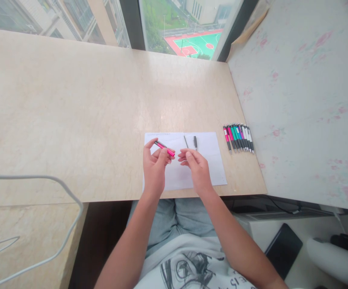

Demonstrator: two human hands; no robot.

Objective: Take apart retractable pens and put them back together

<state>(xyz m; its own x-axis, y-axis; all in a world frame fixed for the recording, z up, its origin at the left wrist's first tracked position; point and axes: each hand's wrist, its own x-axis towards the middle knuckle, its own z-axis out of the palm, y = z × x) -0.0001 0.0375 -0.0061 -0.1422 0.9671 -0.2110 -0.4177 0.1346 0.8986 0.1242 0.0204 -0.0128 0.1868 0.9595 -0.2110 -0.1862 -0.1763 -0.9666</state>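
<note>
Left hand (154, 168): fingertips gripping a pink pen barrel (164, 148), held just above the paper sheet (210, 160).
Right hand (196, 166): fingertips drawn together beside the barrel's end; whether they pinch a small part cannot be told.
On the sheet, loose: thin refill (186, 141), black end piece (195, 142). This pen is in parts, not assembled.
To the right, on the table (71, 100): row of whole pens (238, 137).
</note>
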